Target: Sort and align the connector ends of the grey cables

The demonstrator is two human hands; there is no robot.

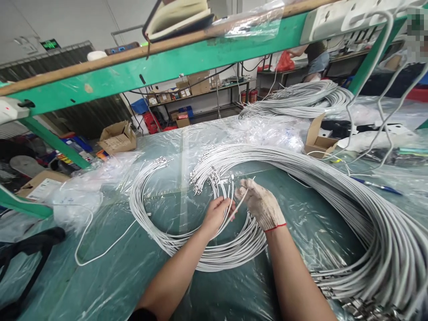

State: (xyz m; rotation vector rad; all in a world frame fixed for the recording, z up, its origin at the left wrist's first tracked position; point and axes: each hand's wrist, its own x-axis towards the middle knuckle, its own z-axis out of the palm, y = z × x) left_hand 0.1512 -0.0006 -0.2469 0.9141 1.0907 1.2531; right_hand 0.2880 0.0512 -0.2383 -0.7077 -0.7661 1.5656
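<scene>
My bare left hand [216, 215] is closed around a few white cables [219, 189] near their metal-tipped ends. On my right hand [262, 203] is a cream knitted glove with a red cuff edge. Its fingers pinch a thin white cable [240, 203] that slants down toward my left hand. Below both hands, a coiled bundle of white cables [214, 261] lies on the table, its other ends fanning out at the upper left. A larger bundle of white cables [321, 178] arches behind and to the right, with metal fittings at its ends.
Clear plastic film covers the green table [113, 249]. A green shelf beam [167, 55] crosses above, carrying a power strip [344, 20] and an open notebook [179, 20]. Another cable coil [301, 100], a small cardboard box [319, 140] and a blue pen [377, 185] lie around. A person [316, 58] stands behind.
</scene>
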